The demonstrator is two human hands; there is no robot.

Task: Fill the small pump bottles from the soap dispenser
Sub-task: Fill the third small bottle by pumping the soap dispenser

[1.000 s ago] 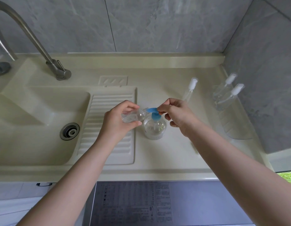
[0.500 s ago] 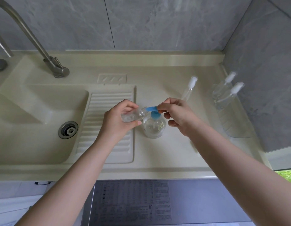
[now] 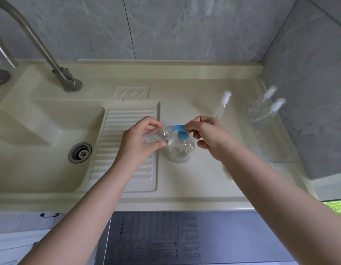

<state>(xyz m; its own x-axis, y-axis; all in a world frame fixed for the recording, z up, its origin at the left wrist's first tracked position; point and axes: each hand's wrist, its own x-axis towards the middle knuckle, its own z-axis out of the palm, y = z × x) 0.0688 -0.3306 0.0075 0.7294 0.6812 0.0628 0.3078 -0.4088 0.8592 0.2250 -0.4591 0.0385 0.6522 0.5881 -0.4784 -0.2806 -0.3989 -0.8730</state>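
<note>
A clear soap dispenser [image 3: 181, 150] with a blue pump head [image 3: 178, 128] stands on the cream counter, just right of the ribbed drainboard. My left hand [image 3: 139, 139] grips a small clear bottle [image 3: 158, 135], tilted with its open neck at the pump's spout. My right hand [image 3: 207, 137] pinches the back of the blue pump head with thumb and forefinger. A loose white pump top [image 3: 224, 103] with its tube lies on the counter behind my right hand. Two small capped pump bottles [image 3: 265, 111] stand near the right wall.
A sink basin [image 3: 41, 142] with a drain lies at the left, under a curved metal tap [image 3: 57, 73]. The ribbed drainboard [image 3: 127, 163] sits beside it. A clear plastic pouch [image 3: 276, 148] lies by the right wall. A grey appliance top [image 3: 156, 238] is below the counter edge.
</note>
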